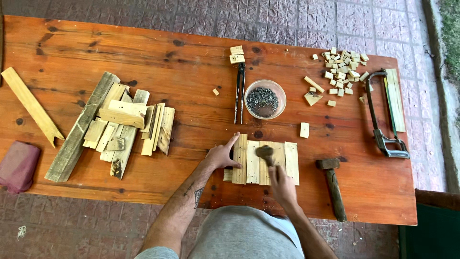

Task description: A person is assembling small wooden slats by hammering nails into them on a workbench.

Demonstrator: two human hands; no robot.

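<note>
Slat panel point(263, 163), pale wood strips side by side, lies on the orange-brown table point(191, 86) directly under both hands. Left hand point(221, 156): palm pressed on the panel's left edge, index finger stretched up along the outermost slat, nothing gripped. Right hand point(280, 184): fingers closed round the handle of a small hammer point(265, 154), its head blurred over the middle slats. Just right of that fist, a second hammer point(333, 184). Beyond the fingertips: bowl of nails point(265, 99), pincers point(239, 91).
</note>
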